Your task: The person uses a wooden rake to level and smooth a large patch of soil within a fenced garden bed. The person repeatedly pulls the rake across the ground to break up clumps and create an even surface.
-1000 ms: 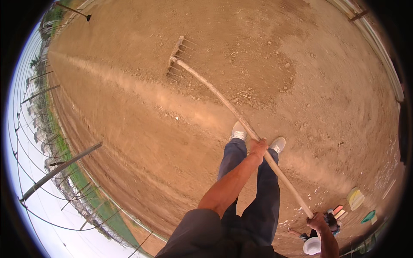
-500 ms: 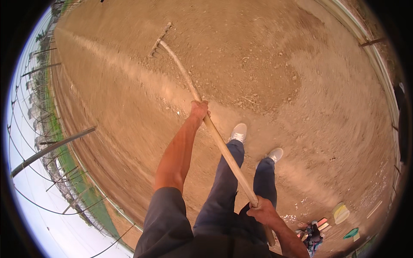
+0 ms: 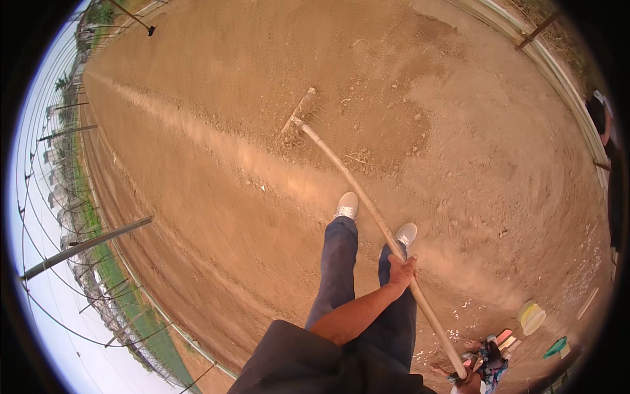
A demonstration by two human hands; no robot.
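A rake [image 3: 348, 173] with a long wooden handle slants across the middle of the view. Its head [image 3: 298, 110] rests on the loose brown soil [image 3: 341, 59] ahead of my feet. My left hand [image 3: 401, 270] is wrapped round the handle just in front of my right shoe. Further down, by the lower edge, my right hand [image 3: 468, 381] grips the rear end of the handle; only part of it shows.
A crouching person [image 3: 489, 361] is at the lower right, near a yellow tub [image 3: 531, 318] and a green object [image 3: 555, 348]. Another person [image 3: 598, 118] stands by the right border rail [image 3: 558, 72]. Dark posts [image 3: 88, 246] and a wire-like frame line the left.
The rake has been drawn back toward me and to the right, its head now closer to my feet. Both hands moved down and right with the handle.
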